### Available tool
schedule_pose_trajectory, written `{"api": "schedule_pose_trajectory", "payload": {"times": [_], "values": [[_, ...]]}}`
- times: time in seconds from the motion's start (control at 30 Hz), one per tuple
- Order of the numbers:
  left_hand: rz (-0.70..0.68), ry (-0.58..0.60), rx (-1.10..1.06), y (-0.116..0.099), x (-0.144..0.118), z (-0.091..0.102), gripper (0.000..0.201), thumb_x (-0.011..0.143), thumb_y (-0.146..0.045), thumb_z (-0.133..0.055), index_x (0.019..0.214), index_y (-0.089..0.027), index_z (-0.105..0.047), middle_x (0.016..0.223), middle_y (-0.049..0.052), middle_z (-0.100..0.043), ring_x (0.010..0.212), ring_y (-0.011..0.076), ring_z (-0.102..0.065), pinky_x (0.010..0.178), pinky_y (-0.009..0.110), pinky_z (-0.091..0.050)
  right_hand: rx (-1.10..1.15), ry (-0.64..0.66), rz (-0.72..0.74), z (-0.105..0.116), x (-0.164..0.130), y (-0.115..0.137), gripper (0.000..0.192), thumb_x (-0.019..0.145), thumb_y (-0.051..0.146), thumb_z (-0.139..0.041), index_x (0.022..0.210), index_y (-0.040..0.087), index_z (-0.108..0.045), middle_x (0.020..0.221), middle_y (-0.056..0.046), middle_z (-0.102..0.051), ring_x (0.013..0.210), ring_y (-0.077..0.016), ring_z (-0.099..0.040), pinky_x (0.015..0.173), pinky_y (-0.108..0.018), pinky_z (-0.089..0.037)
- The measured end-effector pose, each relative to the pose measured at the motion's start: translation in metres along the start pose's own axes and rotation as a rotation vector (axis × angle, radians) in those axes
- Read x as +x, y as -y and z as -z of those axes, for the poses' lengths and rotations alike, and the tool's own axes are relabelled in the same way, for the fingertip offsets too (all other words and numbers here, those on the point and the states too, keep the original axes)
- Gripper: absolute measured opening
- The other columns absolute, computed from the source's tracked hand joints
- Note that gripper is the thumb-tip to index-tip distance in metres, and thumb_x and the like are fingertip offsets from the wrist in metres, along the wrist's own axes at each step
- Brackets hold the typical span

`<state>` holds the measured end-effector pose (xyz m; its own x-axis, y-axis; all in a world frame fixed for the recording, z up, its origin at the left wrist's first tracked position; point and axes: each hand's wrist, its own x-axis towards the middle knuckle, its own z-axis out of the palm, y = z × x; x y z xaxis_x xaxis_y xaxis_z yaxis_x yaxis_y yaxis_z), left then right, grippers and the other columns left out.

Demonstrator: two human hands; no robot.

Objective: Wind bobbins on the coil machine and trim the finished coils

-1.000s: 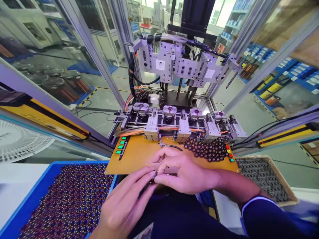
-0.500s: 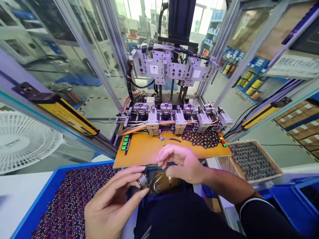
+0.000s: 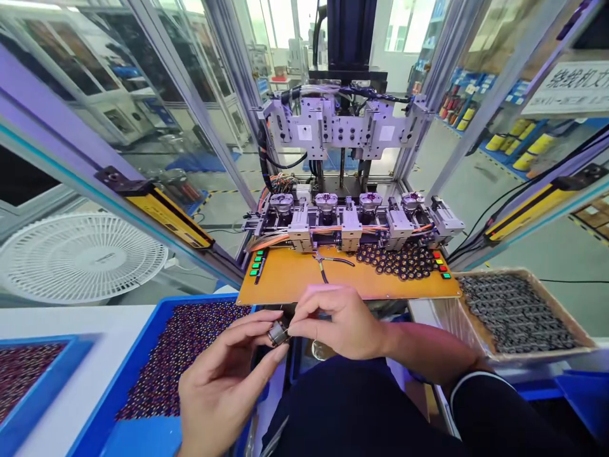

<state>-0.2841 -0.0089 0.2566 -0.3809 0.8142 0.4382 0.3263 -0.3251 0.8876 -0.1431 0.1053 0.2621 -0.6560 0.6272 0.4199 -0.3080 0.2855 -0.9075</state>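
Observation:
My left hand [image 3: 233, 365] pinches a small grey cylindrical motor stator [image 3: 277, 332] between thumb and fingers, held low in front of the orange work plate. Thin wire ends stick out of the stator. From the other side my right hand [image 3: 340, 320] is closed, thumb against forefinger, at the stator's right end, on what looks like one of the thin wires; the fingertips partly hide it. On the orange plate [image 3: 285, 277] behind the hands lie cutting pliers [image 3: 328, 261] with dark handles. Many dark ring-shaped stators [image 3: 404, 261] are grouped at the plate's right.
A winding machine [image 3: 349, 231] with several spindle heads stands behind the plate, between yellow light curtains [image 3: 166, 216]. At left is a blue tray [image 3: 143, 435] of wound parts, beyond it a white fan [image 3: 95, 257]. A lined box [image 3: 561, 298] of grey parts stands right.
My right hand has come down and left to the stator, its fingers now pinched. My left hand still holds the stator. The view has shifted, showing more of the left side.

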Motion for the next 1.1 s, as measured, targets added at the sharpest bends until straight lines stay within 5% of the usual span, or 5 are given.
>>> {"api": "schedule_pose_trajectory", "payload": {"times": [0.17,0.37,0.57,0.73,1.1], "values": [[-0.056,-0.002,-0.105,0.008,-0.003,0.003,0.045,0.076,0.001,-0.071,0.111,-0.027,-0.064,0.111,0.001,-0.075,0.101,0.0164,-0.072,0.084,0.025,-0.063,0.366,0.006,-0.515,-0.005,0.0,0.0,0.039,0.066,0.047,-0.084,0.071,0.014,-0.064,0.059,0.004,-0.058,0.05,-0.006,-0.052,0.048,-0.021,-0.044],[-0.219,0.108,0.079,0.018,0.0,0.005,0.046,0.076,0.008,-0.066,0.107,-0.026,-0.073,0.117,0.004,-0.071,0.108,0.0192,-0.067,0.09,0.032,-0.059,0.353,-0.033,-0.532,-0.006,-0.001,0.002,0.043,0.063,0.05,-0.085,0.072,0.014,-0.062,0.057,0.006,-0.057,0.049,-0.0052,-0.052,0.048,-0.019,-0.044],[-0.032,-0.066,0.013,0.017,0.003,0.009,0.029,0.082,-0.002,-0.068,0.097,-0.025,-0.073,0.111,0.003,-0.073,0.108,0.0149,-0.068,0.087,0.023,-0.059,-0.515,-0.048,-0.347,0.035,0.018,-0.051,0.034,0.094,0.046,-0.055,0.1,0.013,-0.065,0.089,-0.007,-0.071,0.08,-0.015,-0.068,0.077,-0.032,-0.057],[0.064,-0.151,-0.026,0.017,0.004,0.017,0.02,0.082,-0.006,-0.07,0.093,-0.024,-0.074,0.109,0.004,-0.073,0.109,0.0151,-0.068,0.085,0.02,-0.059,-0.897,-0.02,-0.419,0.067,0.03,-0.135,0.046,0.08,0.029,-0.074,0.12,0.01,-0.062,0.137,-0.023,-0.056,0.133,-0.0315,-0.048,0.114,-0.05,-0.035],[0.093,-0.135,-0.02,0.028,0.003,0.022,0.021,0.082,-0.009,-0.071,0.096,-0.024,-0.074,0.111,0.006,-0.073,0.11,0.0186,-0.068,0.081,0.023,-0.062,-1.374,0.185,-0.631,0.077,0.012,-0.186,0.074,0.093,0.051,-0.055,0.148,0.005,-0.038,0.155,-0.03,-0.032,0.146,-0.0401,-0.028,0.118,-0.059,-0.013]]}}
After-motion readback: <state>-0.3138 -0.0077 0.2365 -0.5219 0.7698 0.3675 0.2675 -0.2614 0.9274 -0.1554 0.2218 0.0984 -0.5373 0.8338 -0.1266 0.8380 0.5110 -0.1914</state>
